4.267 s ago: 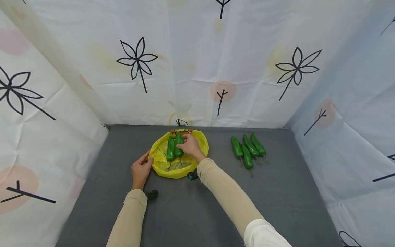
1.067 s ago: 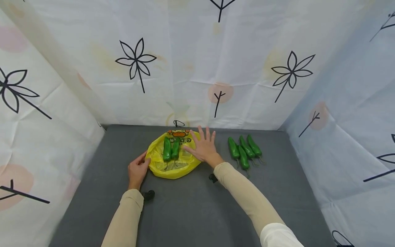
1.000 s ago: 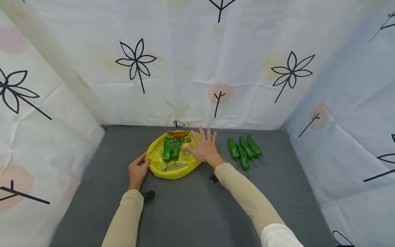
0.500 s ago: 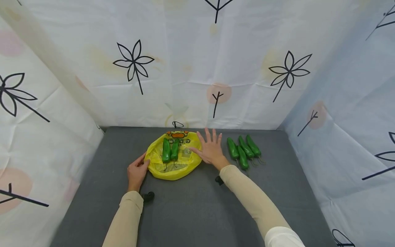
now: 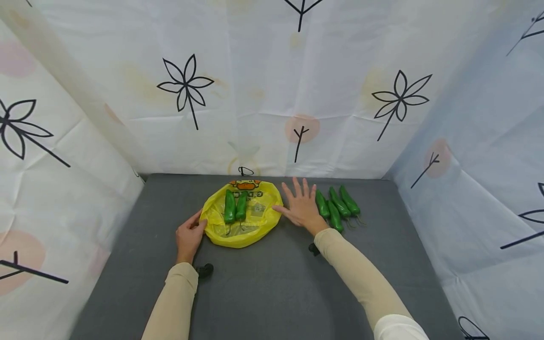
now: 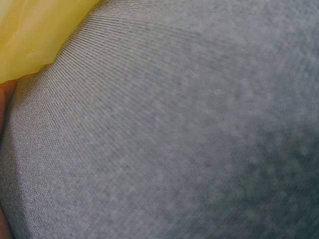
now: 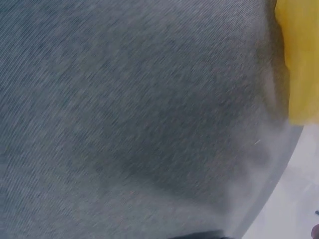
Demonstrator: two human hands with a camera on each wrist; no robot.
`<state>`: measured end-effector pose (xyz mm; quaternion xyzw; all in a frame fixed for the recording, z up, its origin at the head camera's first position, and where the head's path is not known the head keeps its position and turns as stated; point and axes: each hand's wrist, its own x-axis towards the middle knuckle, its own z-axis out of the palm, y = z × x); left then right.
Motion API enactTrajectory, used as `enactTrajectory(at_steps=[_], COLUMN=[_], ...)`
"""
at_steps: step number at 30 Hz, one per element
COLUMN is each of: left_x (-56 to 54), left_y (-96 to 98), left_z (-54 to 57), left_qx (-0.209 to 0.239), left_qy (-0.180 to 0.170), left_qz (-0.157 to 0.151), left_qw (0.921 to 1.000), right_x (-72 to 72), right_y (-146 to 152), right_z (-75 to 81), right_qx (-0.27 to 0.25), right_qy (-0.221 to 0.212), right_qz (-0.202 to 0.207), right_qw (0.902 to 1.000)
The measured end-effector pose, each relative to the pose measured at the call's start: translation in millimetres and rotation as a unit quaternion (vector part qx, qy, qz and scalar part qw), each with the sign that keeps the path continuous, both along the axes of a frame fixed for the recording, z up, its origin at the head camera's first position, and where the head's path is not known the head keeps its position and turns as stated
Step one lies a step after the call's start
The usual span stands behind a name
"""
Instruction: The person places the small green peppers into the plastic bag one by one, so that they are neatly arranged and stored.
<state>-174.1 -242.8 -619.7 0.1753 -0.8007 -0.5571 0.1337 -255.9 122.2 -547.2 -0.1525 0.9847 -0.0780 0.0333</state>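
Note:
A yellow plastic bag (image 5: 265,189) lies spread wide at the mouth on the grey table, its rim turned down. Two green peppers (image 5: 230,208) rest side by side in it. At the bag's left edge, my left hand (image 5: 189,238) pinches the rim, thumb over it. My right hand (image 5: 301,208) is held with fingers spread between the bag and a group of several green peppers (image 5: 341,203); its thumb reaches the bag's right rim. In the left wrist view the yellow plastic (image 6: 35,35) fills the top left corner. The right wrist view has the yellow plastic (image 7: 303,74) at its right edge.
The grey cloth-covered table (image 5: 263,293) runs back to a white printed curtain (image 5: 255,94). Similar curtains stand along the left and right sides. Dark wrist cameras (image 5: 206,270) stick out beside both wrists.
Some seconds ago my right hand held a pepper over the bag. That pepper now lies in the bag, and the hand, fingers spread, has moved right toward the other peppers. The left hand stays.

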Motion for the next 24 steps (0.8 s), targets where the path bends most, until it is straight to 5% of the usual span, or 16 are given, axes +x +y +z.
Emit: enactTrajectory(at_steps=[12, 24], left_x=[-0.4, 0.3], left_y=[1.3, 1.9], left_z=[0.4, 3.7], left_qx=[0.006, 0.008], left_qy=[-0.002, -0.017], left_qz=[-0.003, -0.002], left_qw=[1.0000, 0.9998], right_x=[6.5, 14.5], right_y=[35.0, 49.8], right_z=[-5.1, -10.7], right_qx=[0.024, -0.008], right_qy=[0.001, -0.031], right_qz=[-0.007, -0.035], right_qw=[0.9997, 0.9989])
